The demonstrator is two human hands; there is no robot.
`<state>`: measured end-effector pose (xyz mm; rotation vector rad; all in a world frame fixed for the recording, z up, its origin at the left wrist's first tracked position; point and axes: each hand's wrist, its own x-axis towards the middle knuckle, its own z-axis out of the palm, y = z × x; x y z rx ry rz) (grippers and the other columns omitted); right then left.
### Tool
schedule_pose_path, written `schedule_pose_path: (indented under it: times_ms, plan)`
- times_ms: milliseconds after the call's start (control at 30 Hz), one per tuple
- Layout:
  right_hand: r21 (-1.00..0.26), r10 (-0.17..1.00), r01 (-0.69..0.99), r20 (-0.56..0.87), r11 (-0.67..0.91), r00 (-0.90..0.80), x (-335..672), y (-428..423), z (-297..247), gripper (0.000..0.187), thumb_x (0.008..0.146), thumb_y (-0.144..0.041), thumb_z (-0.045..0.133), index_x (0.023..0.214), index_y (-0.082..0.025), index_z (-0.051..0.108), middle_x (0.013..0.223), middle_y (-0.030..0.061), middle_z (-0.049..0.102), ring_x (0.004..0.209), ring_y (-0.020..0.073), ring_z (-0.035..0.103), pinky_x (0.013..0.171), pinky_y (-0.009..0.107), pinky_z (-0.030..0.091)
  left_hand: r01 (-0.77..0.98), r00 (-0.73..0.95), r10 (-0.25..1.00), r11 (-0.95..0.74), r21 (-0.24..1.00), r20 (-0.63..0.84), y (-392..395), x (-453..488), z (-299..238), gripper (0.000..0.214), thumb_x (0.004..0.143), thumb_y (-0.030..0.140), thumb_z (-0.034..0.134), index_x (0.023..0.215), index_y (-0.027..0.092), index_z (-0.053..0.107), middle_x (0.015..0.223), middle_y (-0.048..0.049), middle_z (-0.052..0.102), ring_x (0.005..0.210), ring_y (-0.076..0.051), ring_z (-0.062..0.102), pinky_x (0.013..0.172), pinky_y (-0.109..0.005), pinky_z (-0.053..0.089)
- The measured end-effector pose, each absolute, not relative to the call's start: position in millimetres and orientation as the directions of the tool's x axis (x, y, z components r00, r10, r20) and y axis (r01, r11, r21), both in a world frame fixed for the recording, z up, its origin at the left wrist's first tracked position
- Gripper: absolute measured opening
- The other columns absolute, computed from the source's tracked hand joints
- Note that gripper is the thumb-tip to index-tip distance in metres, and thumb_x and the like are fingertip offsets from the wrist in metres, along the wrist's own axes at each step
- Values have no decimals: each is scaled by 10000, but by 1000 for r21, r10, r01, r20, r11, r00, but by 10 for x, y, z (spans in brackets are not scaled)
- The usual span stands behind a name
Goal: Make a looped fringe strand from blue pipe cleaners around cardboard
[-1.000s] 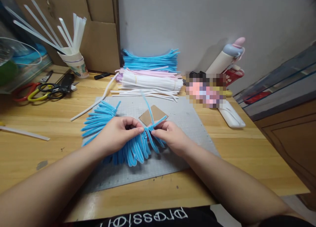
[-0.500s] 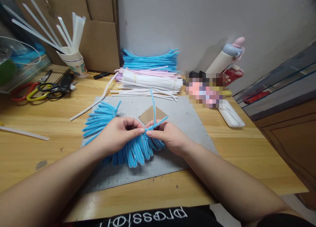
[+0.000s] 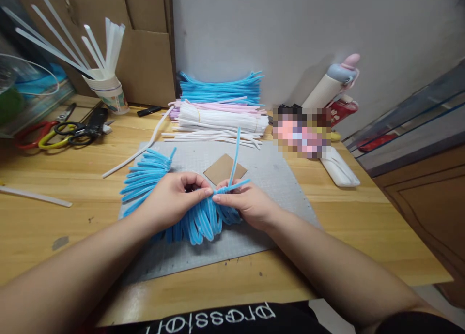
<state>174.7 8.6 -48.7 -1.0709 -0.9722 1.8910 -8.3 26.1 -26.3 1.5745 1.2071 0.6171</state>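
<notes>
A long fringe of looped blue pipe cleaners (image 3: 198, 225) curves over the grey cutting mat (image 3: 286, 193). My left hand (image 3: 178, 196) pinches its upper edge between thumb and fingers. Right beside it, my right hand (image 3: 243, 198) is closed on the same edge, close to its twisted end. Two loose blue ends stick out there, one pointing up and one to the right. The fringe's other end fans out left of my left wrist. Behind my hands a brown cardboard square (image 3: 221, 168) lies on the mat. My fingers hide part of the twisted edge.
Bundles of blue (image 3: 221, 89) and white pipe cleaners (image 3: 221, 118) lie by the wall. At left are scissors (image 3: 47, 135) and a paper cup (image 3: 109, 94) of white sticks. A bottle (image 3: 323, 89) and a white packet (image 3: 339, 167) stand and lie at right.
The upright blue end has swung to the right, and the other loose end has tipped lower. My right hand has turned slightly; both hands keep their hold in nearly the same place.
</notes>
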Motion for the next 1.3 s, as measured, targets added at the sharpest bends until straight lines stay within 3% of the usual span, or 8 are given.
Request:
schedule_pose_path:
  times_ms: [367, 600, 867, 1033, 1133, 1300]
  plan:
    - [-892, 910, -261, -290, -369, -297, 1677, 51, -540, 289, 569, -326, 831, 697, -171, 624, 659, -36, 584, 636, 101, 509, 653, 277, 400, 353, 324, 927, 64, 933, -186, 255, -57, -275, 259, 699, 399, 674, 743, 144, 684, 675, -7, 665, 625, -130, 536, 602, -233, 409]
    - [-942, 923, -136, -261, -307, -282, 1652, 12, -498, 310, 597, -341, 813, 728, -173, 588, 681, -27, 575, 656, 117, 518, 682, 296, 418, 331, 288, 943, 64, 941, -166, 251, -60, -310, 271, 711, 413, 681, 759, 147, 678, 692, -10, 670, 616, -128, 552, 580, -225, 421]
    - [-939, 916, -122, -276, -322, -292, 1645, 29, -544, 297, 588, -361, 807, 693, -150, 626, 684, -5, 613, 631, 116, 535, 673, 300, 437, 344, 376, 907, 54, 937, -190, 285, -67, -357, 252, 703, 390, 692, 810, 163, 716, 747, -24, 711, 696, -158, 606, 654, -247, 459]
    - [-955, 928, -105, -238, -278, -288, 1690, 50, -569, 313, 616, -318, 793, 835, -182, 615, 798, 4, 644, 755, 144, 589, 750, 308, 455, 363, 353, 921, 27, 931, -164, 274, -73, -349, 233, 710, 393, 681, 743, 164, 712, 705, -18, 703, 664, -151, 597, 628, -240, 449]
    - [-975, 956, -75, -189, -211, -224, 1741, 75, -558, 257, 664, -321, 757, 824, -195, 601, 770, -15, 629, 723, 130, 577, 711, 287, 452, 365, 335, 924, 54, 929, -185, 274, -72, -332, 256, 707, 411, 681, 752, 161, 714, 695, -20, 703, 637, -147, 590, 605, -238, 445]
    - [-969, 921, -50, -214, -243, -327, 1796, 104, -518, 242, 704, -395, 717, 772, -169, 662, 739, 10, 662, 760, 155, 598, 767, 321, 460, 334, 334, 913, 119, 935, -235, 278, -77, -314, 295, 688, 440, 694, 768, 157, 717, 710, -32, 713, 634, -154, 602, 613, -251, 471]
